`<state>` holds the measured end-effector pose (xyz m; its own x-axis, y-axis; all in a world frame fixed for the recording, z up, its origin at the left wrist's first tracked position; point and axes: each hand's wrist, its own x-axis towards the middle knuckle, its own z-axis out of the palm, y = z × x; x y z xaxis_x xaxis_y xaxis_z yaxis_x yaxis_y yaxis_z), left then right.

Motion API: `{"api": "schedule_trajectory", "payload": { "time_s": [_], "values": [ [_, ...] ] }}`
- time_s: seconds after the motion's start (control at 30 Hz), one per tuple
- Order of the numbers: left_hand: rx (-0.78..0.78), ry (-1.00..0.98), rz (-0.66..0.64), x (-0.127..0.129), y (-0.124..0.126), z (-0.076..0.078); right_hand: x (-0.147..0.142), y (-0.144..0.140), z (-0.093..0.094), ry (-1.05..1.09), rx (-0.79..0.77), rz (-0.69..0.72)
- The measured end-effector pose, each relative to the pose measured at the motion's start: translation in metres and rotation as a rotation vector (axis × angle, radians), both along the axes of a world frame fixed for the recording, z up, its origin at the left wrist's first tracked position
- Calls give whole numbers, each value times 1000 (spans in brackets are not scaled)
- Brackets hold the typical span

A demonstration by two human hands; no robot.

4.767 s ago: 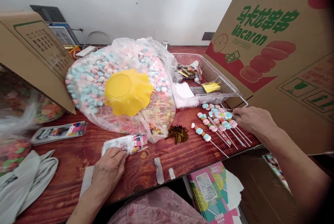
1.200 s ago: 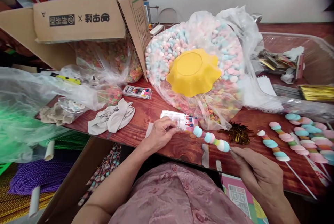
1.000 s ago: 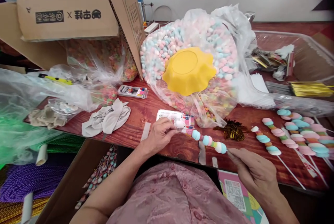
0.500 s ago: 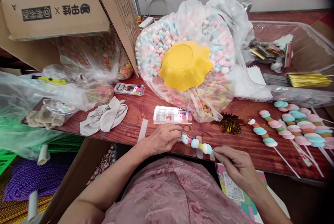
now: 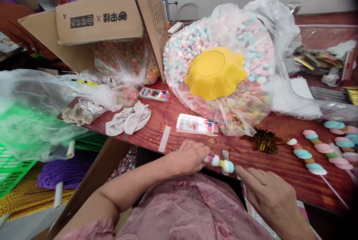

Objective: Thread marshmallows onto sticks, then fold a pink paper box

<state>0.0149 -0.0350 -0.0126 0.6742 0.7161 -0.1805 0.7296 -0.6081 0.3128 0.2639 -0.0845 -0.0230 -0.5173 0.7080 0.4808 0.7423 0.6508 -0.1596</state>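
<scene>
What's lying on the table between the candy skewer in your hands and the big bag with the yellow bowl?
In the head view, a flat printed packet lies between the candy skewer and the big bag, on bare wood.

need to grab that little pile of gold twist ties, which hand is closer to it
Right. The right hand is just below the gold twist ties, toward the table edge. The left hand is farther off to their left, gripping the candy skewer.

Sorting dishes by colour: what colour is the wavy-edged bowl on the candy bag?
Yellow: the bowl shows clearly in the head view.
</scene>
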Motion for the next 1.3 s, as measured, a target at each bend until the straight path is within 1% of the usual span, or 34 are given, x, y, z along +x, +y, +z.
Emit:
{"api": "schedule_trajectory", "payload": {
  "time_s": [0.03,0.07,0.17,0.2,0.23,0.27,0.3,0.4,0.47,0.63,0.73,0.87,0.97,1.03,1.07,1.13,1.2,1.27,1.3],
  "values": [
    [20,18,-2,1,0,0,-1,0,1,22,-38,0],
    [44,31,-3,2,0,0,-3,0,2,69,-108,2],
    [111,27,6,4,-1,-3,-5,4,2,268,-417,5],
    [124,18,19,4,-1,-4,-6,5,0,318,-486,-2],
    [130,11,34,5,-1,-6,-7,6,-2,341,-504,-11],
    [129,11,46,6,-2,-7,-9,6,-4,333,-459,-16],
    [121,19,54,7,-2,-8,-12,6,-6,291,-369,-13],
    [66,72,46,9,-3,-9,-20,5,-12,67,-50,25],
    [21,92,42,9,-3,-6,-21,7,-11,-32,48,59],
    [-63,-3,82,0,1,4,-3,23,2,-45,89,106],
    [-136,-62,106,-4,4,5,4,28,9,-31,112,157],
    [-264,-144,78,-3,7,3,-5,28,15,-17,148,230],
    [-285,-171,80,-1,6,3,-15,27,15,-42,152,223],
    [-245,-144,89,-1,4,2,-19,26,13,-76,96,189],
    [-210,-123,86,-2,3,1,-20,26,11,-89,44,170],
    [-128,-80,71,-3,1,1,-20,26,7,-90,-103,143],
    [-61,-48,45,-3,-2,2,-18,26,5,-76,-285,135],
    [-31,-29,9,-1,-3,3,-16,26,3,-63,-439,142],
    [-30,-25,-20,0,-3,3,-16,26,2,-58,-491,148]
  ]
}}
